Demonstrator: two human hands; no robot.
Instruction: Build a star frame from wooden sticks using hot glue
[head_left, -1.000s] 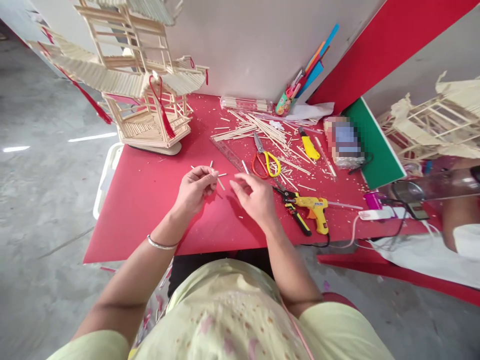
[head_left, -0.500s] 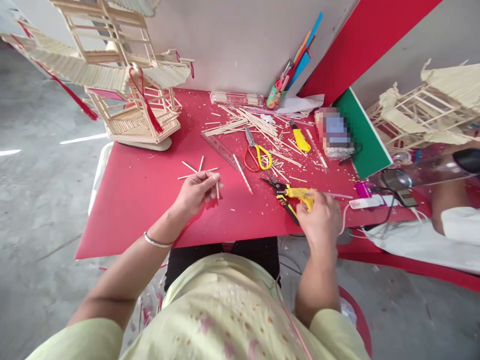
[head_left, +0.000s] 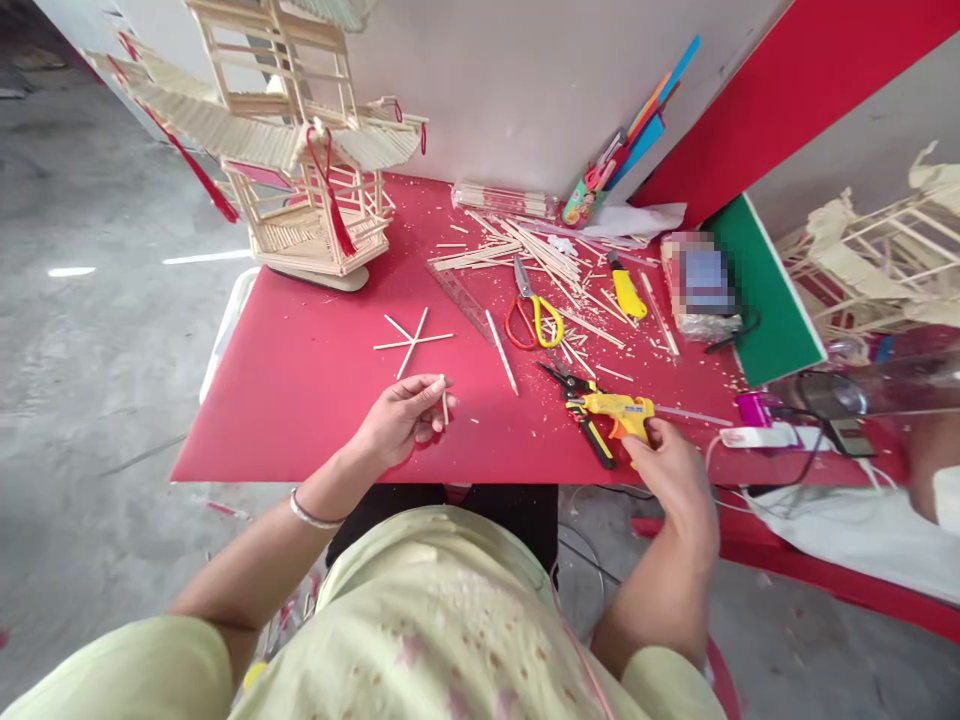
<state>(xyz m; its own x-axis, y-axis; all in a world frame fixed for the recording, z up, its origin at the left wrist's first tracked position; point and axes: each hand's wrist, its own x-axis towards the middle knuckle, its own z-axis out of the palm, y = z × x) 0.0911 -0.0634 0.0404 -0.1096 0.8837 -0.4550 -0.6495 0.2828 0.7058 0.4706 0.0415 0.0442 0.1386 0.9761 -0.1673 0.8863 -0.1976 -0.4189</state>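
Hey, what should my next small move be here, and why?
Probably lift the glue gun clear of the pliers: your right hand is at its handle, its front end overlaps the pliers in this view, and your left hand holds a short stick.

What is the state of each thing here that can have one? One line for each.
Left hand: closed on a short stick
Right hand: on the glue gun, grip unclear
Crossed sticks: lying flat, star-like
Scissors: lying down, blades look closed
Pliers: jaws look open
Utility knife: lying down, blade unclear
Pen cup: upright, filled
Pagoda model: standing upright
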